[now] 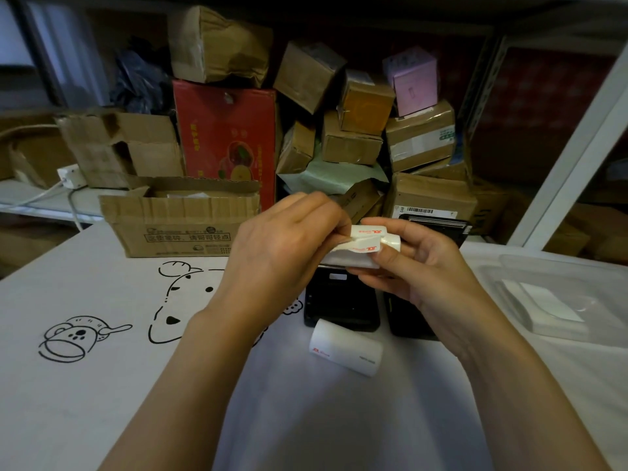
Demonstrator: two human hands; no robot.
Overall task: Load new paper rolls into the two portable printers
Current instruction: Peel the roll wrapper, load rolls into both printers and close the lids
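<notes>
Holding the white paper roll with red lettering (362, 248) above the two black portable printers (341, 305), your left hand (282, 249) pinches its loose wrapper end while your right hand (414, 266) has a curled grip on the other end. Its long axis runs left to right between your hands; the printers lie directly beneath. A second white roll (345, 348) rests on the counter (102, 351) just in front of them, cardboard boxes (176, 219) behind.

My hands (282, 253) cover most of the paper roll (360, 248) I hold and the tops of both printers (341, 307); its red print is unreadable.
</notes>
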